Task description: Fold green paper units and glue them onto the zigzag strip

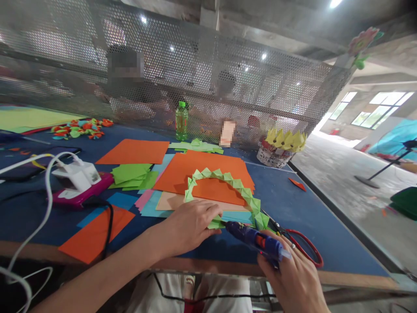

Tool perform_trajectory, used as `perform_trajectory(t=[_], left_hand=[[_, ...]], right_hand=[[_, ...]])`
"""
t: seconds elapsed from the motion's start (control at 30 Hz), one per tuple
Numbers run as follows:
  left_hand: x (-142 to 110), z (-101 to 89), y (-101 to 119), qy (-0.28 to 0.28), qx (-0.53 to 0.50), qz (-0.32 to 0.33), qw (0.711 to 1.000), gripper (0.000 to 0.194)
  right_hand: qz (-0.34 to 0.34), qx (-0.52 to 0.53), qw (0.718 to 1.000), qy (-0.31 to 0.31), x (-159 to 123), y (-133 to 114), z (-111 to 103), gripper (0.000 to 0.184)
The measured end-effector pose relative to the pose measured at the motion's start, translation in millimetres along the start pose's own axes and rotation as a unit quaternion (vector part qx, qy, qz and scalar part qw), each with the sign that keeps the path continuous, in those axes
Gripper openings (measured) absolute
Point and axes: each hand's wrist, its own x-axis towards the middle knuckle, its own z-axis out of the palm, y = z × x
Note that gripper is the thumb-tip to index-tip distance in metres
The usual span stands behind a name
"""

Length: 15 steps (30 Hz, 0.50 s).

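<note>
My right hand (295,274) is wrapped around a blue hot glue gun (250,238), its nozzle pointing left. A chain of folded light green paper (224,176) curves in an arch over the sheets in front of me. My left hand (190,221) pinches the near left end of this chain, close to the nozzle tip. The chain's right end lies near the glue gun. Red-handled scissors (302,245) rest on the table just beyond my right hand, partly covered by it.
Orange sheets (182,167) and green paper pieces (132,174) lie across the blue table (345,226). A magenta power strip (83,191) with white chargers and cables stands left. Behind are a green bottle (181,121), a basket (276,157) and a perforated metal screen (195,56).
</note>
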Motion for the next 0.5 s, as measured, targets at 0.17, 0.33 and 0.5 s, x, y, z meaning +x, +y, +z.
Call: perform_trajectory(t=[0.17, 0.33, 0.5], left_hand=[[1, 1.7, -3, 0.001, 0.004, -0.009, 1.0, 0.023], [1, 2.8, -4, -0.004, 0.008, -0.017, 1.0, 0.024], [-1, 1.8, -3, 0.002, 0.01, -0.03, 0.999, 0.027]], right_hand=[[0.005, -0.01, 1.0, 0.002, -3, 1, 1, 0.026], [0.0, -0.009, 1.0, 0.008, -6, 2, 2, 0.025], [0.005, -0.018, 1.0, 0.007, -12, 5, 5, 0.028]])
